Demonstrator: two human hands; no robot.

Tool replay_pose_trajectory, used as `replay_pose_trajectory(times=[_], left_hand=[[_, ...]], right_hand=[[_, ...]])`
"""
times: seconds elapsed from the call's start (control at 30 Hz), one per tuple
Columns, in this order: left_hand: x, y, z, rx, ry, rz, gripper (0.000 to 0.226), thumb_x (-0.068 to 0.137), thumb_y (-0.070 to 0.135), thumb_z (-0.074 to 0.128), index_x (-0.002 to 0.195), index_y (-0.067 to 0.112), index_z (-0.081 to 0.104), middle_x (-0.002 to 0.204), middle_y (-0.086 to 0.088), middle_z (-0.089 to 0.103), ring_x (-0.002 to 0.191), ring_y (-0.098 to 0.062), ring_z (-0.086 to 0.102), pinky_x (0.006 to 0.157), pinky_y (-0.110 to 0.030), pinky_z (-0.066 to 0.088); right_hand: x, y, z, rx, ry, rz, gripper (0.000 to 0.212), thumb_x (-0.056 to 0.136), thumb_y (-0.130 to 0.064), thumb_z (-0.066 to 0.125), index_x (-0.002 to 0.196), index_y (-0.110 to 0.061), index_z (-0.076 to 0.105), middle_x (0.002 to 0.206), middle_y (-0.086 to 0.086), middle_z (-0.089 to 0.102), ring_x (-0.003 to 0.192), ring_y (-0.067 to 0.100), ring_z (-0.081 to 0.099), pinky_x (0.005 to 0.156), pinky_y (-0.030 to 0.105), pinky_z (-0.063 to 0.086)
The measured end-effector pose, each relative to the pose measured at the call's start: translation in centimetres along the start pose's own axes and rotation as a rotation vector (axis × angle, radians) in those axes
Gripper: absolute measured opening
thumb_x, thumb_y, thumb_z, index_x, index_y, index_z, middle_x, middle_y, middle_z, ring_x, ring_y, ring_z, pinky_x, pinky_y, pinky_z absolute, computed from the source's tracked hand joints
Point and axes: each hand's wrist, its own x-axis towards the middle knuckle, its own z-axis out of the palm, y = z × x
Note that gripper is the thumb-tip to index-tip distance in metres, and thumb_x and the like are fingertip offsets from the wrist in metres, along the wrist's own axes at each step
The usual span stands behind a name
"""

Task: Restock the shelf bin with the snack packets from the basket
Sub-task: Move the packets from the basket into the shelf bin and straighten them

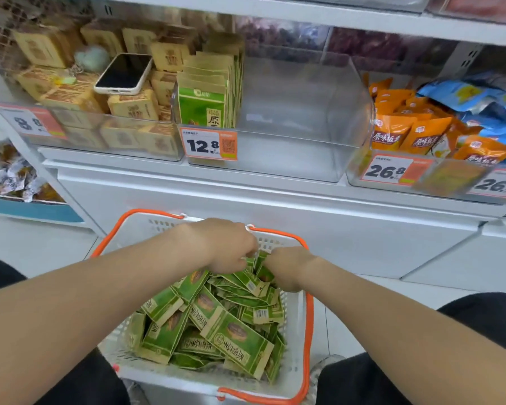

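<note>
One white shelf [246, 185], clear bin [304, 112], pale floor [35, 249]

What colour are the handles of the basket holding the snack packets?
Orange handles on a white basket; the head view shows them best.
</note>
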Motion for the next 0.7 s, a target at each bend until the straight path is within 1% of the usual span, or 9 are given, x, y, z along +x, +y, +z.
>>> replay_pose_trajectory(times=[0.1, 0.17, 0.2, 0.27, 0.37, 0.43, 0.5, 0.57, 0.7], left_hand=[[0.2, -0.4, 0.3, 0.019, -0.018, -0.009, 0.031, 0.106, 0.034, 0.047, 0.133, 0.025, 0.06, 0.119, -0.008, 0.064, 0.095, -0.03, 0.063, 0.078, -0.04, 0.054], [0.8, -0.9, 0.4, 0.041, -0.018, -0.029, 0.031, 0.106, 0.032, 0.046, 0.131, 0.023, 0.062, 0.119, -0.009, 0.064, 0.092, -0.03, 0.063, 0.072, -0.037, 0.05], [1.1, -1.1, 0.5, 0.048, -0.012, -0.038, 0.031, 0.106, 0.031, 0.046, 0.131, 0.022, 0.062, 0.119, -0.009, 0.064, 0.09, -0.03, 0.061, 0.069, -0.037, 0.047], [1.7, -1.5, 0.5, 0.06, -0.003, -0.048, 0.03, 0.107, 0.029, 0.045, 0.131, 0.021, 0.062, 0.118, -0.009, 0.062, 0.088, -0.029, 0.061, 0.067, -0.037, 0.045], [2.4, -2.1, 0.6, 0.066, -0.003, -0.048, 0.029, 0.106, 0.023, 0.046, 0.129, 0.02, 0.063, 0.115, -0.008, 0.061, 0.088, -0.029, 0.063, 0.065, -0.038, 0.048], [2.8, -2.5, 0.8, 0.049, -0.015, -0.042, 0.029, 0.105, 0.02, 0.048, 0.129, 0.021, 0.063, 0.118, -0.008, 0.062, 0.093, -0.029, 0.065, 0.069, -0.039, 0.051], [3.0, -2.9, 0.8, 0.023, -0.026, -0.035, 0.032, 0.104, 0.017, 0.05, 0.134, 0.021, 0.061, 0.122, -0.008, 0.059, 0.098, -0.03, 0.066, 0.074, -0.042, 0.055], [3.0, -3.3, 0.5, -0.018, -0.016, -0.044, 0.034, 0.104, 0.015, 0.053, 0.138, 0.017, 0.056, 0.123, -0.008, 0.057, 0.101, -0.031, 0.065, 0.073, -0.042, 0.051], [2.8, -4.9, 0.3, -0.191, 0.05, -0.119, 0.036, 0.106, 0.026, 0.058, 0.134, 0.008, 0.045, 0.123, -0.009, 0.058, 0.105, -0.029, 0.063, 0.084, -0.041, 0.051]], right_hand=[[1.3, 0.4, 2.7, -0.084, -0.107, 0.014, 0.031, 0.097, -0.015, 0.055, 0.126, -0.021, 0.063, 0.127, 0.009, 0.059, 0.114, 0.031, 0.058, 0.095, 0.044, 0.048], [2.0, 0.5, 3.9, -0.148, -0.174, 0.024, 0.036, 0.098, -0.017, 0.054, 0.133, -0.021, 0.061, 0.135, 0.009, 0.056, 0.125, 0.032, 0.051, 0.107, 0.048, 0.037], [2.2, 0.4, 4.1, -0.143, -0.201, 0.02, 0.036, 0.098, -0.017, 0.054, 0.134, -0.019, 0.06, 0.137, 0.009, 0.055, 0.128, 0.032, 0.049, 0.108, 0.049, 0.034], [2.8, 0.2, 3.7, -0.042, -0.201, -0.002, 0.026, 0.098, -0.012, 0.054, 0.123, -0.016, 0.06, 0.131, 0.009, 0.056, 0.123, 0.03, 0.052, 0.1, 0.048, 0.038], [3.7, 0.3, 2.2, 0.15, -0.052, 0.002, 0.01, 0.096, -0.011, 0.057, 0.103, -0.013, 0.064, 0.106, 0.006, 0.065, 0.103, 0.029, 0.065, 0.084, 0.042, 0.054], [4.1, 0.7, 1.1, 0.231, 0.091, 0.024, 0.016, 0.094, -0.014, 0.059, 0.104, -0.019, 0.071, 0.099, 0.002, 0.069, 0.099, 0.027, 0.066, 0.077, 0.038, 0.056], [4.1, 1.2, -0.3, 0.284, 0.213, 0.045, 0.028, 0.088, -0.011, 0.062, 0.107, -0.027, 0.073, 0.099, 0.001, 0.07, 0.097, 0.026, 0.066, 0.068, 0.032, 0.048], [3.8, 1.7, -1.8, 0.401, 0.331, 0.068, 0.028, 0.082, -0.007, 0.06, 0.097, -0.03, 0.068, 0.092, -0.001, 0.067, 0.089, 0.027, 0.064, 0.065, 0.031, 0.042], [2.5, 2.5, -4.4, 0.663, 0.568, 0.059, 0.028, 0.081, -0.006, 0.055, 0.079, -0.033, 0.053, 0.074, -0.01, 0.064, 0.074, 0.018, 0.059, 0.066, 0.037, 0.053]])
